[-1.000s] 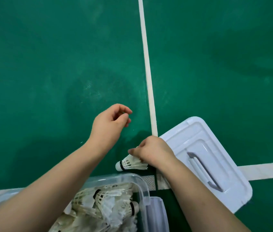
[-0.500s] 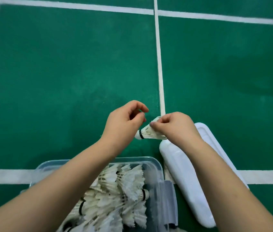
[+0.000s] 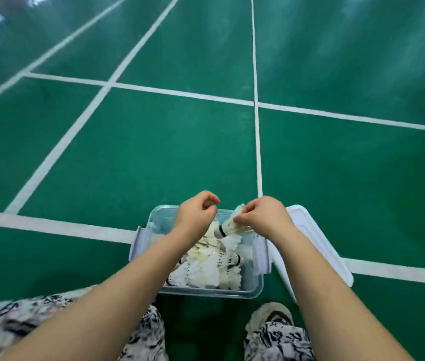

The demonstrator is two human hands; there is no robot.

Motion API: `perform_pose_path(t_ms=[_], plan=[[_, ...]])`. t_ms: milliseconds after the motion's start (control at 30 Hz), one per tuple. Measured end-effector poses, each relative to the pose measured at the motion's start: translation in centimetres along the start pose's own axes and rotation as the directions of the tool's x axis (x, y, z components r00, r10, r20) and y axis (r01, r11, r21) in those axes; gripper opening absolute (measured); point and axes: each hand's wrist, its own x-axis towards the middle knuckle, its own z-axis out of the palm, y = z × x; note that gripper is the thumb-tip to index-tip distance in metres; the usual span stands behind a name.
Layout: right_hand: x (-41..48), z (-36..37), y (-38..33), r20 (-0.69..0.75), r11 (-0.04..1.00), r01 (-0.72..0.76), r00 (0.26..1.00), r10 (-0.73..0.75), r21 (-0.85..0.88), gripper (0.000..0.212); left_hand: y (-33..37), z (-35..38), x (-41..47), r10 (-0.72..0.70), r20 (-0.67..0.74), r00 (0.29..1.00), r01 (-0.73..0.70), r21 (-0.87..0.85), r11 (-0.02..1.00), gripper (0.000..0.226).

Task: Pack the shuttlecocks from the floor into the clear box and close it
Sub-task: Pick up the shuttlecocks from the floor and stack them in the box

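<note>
Shuttlecock (image 3: 229, 225) pinched by its feathers in right hand (image 3: 264, 217), cork pointing left, held over the far end of the clear box (image 3: 207, 293). Left hand (image 3: 194, 216) just beside the cork, fingers curled in, nothing visibly gripped. Box holds a heap of shuttlecocks (image 3: 206, 272); white lid (image 3: 318, 246) lies just beside its right side.

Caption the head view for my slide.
Right hand pinches a shuttlecock over the open clear box; white lid lies beside it.
</note>
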Motion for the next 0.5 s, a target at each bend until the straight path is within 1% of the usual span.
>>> perform_pose_path(t_ms=[100,167,233,333,433,500], plan=[[-1.5,2.8,1.2,0.044,0.989,-0.089,0.995,0.095,-0.114,0.018,-1.9,-0.2,-1.8,-0.032,0.032,0.999,0.031,0.036,0.999,0.016],[-2.4,4.4,2.1,0.069,0.980,-0.115,0.989,0.128,-0.163,0.024,-2.7,-0.2,-2.7,-0.039,0.048,0.998,0.035,0.083,0.996,0.025],[-3.0,5.7,3.0,0.091,0.979,-0.127,0.986,0.143,-0.160,0.026,-3.2,-0.1,-3.2,-0.046,0.057,0.997,0.039,0.122,0.992,0.032],[-3.4,6.8,3.7,0.100,0.985,-0.152,0.982,0.160,-0.087,0.022,-3.6,0.1,-3.5,-0.054,0.084,0.995,0.040,0.158,0.987,0.037],[-3.5,7.2,4.1,0.148,0.987,-0.149,0.979,0.140,0.056,0.020,-3.8,0.6,-3.7,-0.045,0.132,0.990,0.016,0.209,0.978,0.039],[-3.6,7.7,4.2,0.174,0.985,-0.140,0.977,0.121,0.102,0.018,-3.8,1.1,-3.8,-0.048,0.145,0.988,0.015,0.222,0.975,0.038]])
